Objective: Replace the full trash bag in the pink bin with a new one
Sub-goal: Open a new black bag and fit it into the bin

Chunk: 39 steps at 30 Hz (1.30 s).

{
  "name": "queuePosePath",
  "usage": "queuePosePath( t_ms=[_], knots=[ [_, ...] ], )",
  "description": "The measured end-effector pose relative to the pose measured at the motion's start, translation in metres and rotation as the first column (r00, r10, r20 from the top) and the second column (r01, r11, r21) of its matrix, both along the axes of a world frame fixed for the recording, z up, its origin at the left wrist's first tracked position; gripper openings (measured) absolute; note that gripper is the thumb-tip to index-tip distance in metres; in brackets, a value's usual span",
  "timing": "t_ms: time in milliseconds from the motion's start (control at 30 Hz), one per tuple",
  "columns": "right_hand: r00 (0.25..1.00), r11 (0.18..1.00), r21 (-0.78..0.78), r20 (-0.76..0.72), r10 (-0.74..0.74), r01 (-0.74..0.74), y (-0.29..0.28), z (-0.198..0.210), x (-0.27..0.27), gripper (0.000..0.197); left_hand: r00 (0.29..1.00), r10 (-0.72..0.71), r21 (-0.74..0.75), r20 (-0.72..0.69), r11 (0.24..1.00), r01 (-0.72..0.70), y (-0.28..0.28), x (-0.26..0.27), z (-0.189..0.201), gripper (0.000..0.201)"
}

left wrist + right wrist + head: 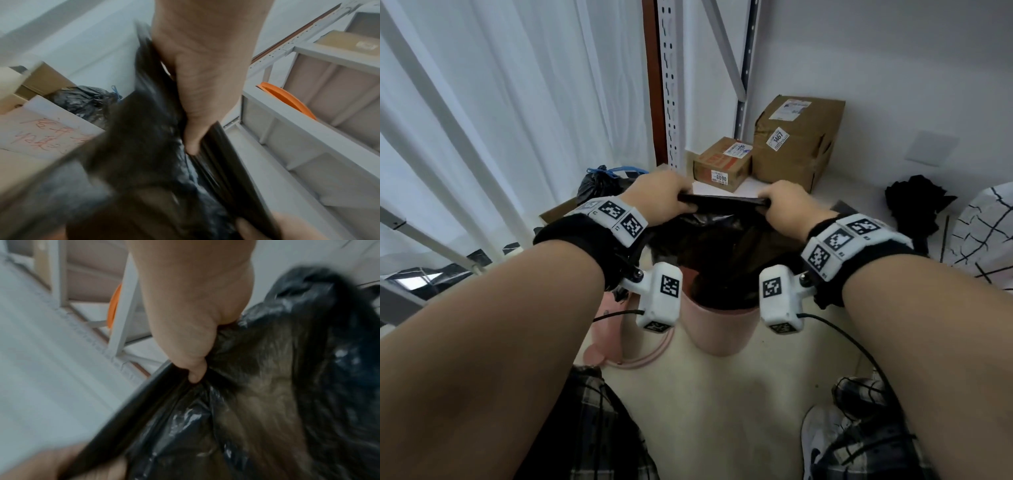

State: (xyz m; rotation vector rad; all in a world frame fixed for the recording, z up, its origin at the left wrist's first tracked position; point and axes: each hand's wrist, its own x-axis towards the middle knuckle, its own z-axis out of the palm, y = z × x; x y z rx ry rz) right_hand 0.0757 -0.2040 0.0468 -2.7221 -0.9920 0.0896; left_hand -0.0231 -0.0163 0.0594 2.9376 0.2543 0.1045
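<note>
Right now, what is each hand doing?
Left hand: closed, gripping the black trash bag's top edge.
Right hand: closed, gripping the same edge.

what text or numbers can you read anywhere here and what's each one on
"1467": white sticker on the large cardboard box against the wall.
"8090": white sticker on the front of the small cardboard box beside it.
Shipping labels on top of both boxes: too small to read.
Red handwritten characters on the white board in the left wrist view: blurred, not readable.
Square black-and-white markers on the wrist bands: patterns, no words.
</note>
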Motion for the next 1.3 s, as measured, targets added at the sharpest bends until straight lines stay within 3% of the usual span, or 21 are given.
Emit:
queuePosePath(
  t_ms=[67, 133, 300, 367, 433, 533, 600, 667, 767, 833, 900, 933, 1067, 1167, 1200, 1300],
  knots=[
    [0.994, 0.991, 0.077, -0.042, -0.106, 0.109, -0.011, -0.001, 0.008, 0.027, 0.997, 0.057, 0.074, -0.053, 0.996, -0.053, 0.010, -0.004, -0.006, 0.015],
    [0.978, 0.972, 0.139, -0.113, -0.173, 0.188, -0.019, -0.003, 0.012, 0.033, 0.992, 0.101, 0.044, -0.073, 0.994, -0.098, 0.020, -0.009, -0.013, 0.017],
    [0.963, 0.936, 0.271, -0.210, -0.169, 0.223, -0.026, 0.001, 0.013, 0.027, 0.978, 0.206, 0.014, 0.027, 0.978, -0.206, 0.033, -0.012, -0.020, 0.030],
    [0.978, 0.982, 0.119, -0.167, -0.123, 0.144, -0.027, 0.005, 0.009, 0.043, 0.972, 0.224, 0.026, 0.071, 0.974, -0.226, 0.038, -0.010, -0.022, 0.031],
    [0.995, 0.988, -0.120, -0.021, -0.098, 0.095, -0.024, 0.006, 0.003, 0.053, 0.957, 0.273, 0.061, 0.094, 0.958, -0.279, 0.037, -0.009, -0.023, 0.033],
    [0.986, 0.979, -0.120, 0.006, -0.166, 0.166, -0.014, 0.008, -0.004, 0.049, 0.939, 0.343, 0.110, 0.031, 0.932, -0.345, 0.021, -0.007, -0.019, 0.044],
    [0.979, 0.985, 0.017, -0.119, -0.166, 0.170, -0.005, 0.010, -0.004, 0.051, 0.970, 0.236, 0.104, 0.061, 0.965, -0.241, 0.010, -0.003, -0.018, 0.059],
    [0.976, 0.980, 0.156, -0.199, -0.087, 0.119, 0.004, 0.012, -0.006, 0.058, 0.987, 0.016, 0.038, 0.161, 0.999, -0.023, 0.000, 0.005, -0.020, 0.072],
    [0.949, 0.929, 0.368, -0.304, 0.081, 0.038, 0.011, 0.021, -0.016, 0.050, 0.966, -0.200, -0.065, 0.163, 0.975, 0.213, -0.019, 0.010, -0.023, 0.097],
    [0.904, 0.905, 0.422, -0.362, 0.227, -0.058, 0.010, 0.027, -0.020, 0.034, 0.970, -0.219, 0.033, 0.104, 0.976, 0.216, -0.025, 0.013, -0.025, 0.086],
    [0.893, 0.913, 0.368, -0.331, 0.305, -0.175, 0.007, 0.032, -0.021, 0.018, 0.981, -0.186, 0.162, 0.052, 0.971, 0.175, -0.025, 0.012, -0.021, 0.052],
    [0.901, 0.922, 0.330, -0.304, 0.309, -0.205, 0.005, 0.033, -0.019, 0.016, 0.982, -0.179, 0.139, 0.060, 0.976, 0.169, -0.022, 0.012, -0.020, 0.040],
    [0.973, 0.978, 0.095, -0.120, 0.197, -0.186, -0.005, 0.027, -0.010, 0.020, 0.988, -0.053, -0.286, 0.142, 0.954, 0.092, -0.012, 0.001, -0.013, 0.006],
    [0.998, 0.975, 0.221, -0.048, 0.045, -0.034, -0.016, 0.019, 0.002, 0.012, 0.965, 0.051, -0.389, 0.256, 0.919, 0.055, -0.007, -0.003, -0.007, 0.011],
    [0.998, 0.956, 0.290, -0.063, -0.017, 0.035, -0.019, 0.018, 0.006, 0.017, 0.958, 0.071, -0.407, 0.277, 0.912, 0.050, -0.005, -0.004, -0.007, 0.013],
    [0.989, 0.917, 0.371, -0.073, -0.132, 0.150, -0.026, 0.014, 0.016, 0.029, 0.973, 0.047, -0.329, 0.226, 0.944, 0.031, 0.000, -0.006, -0.007, 0.011]
  ],
)
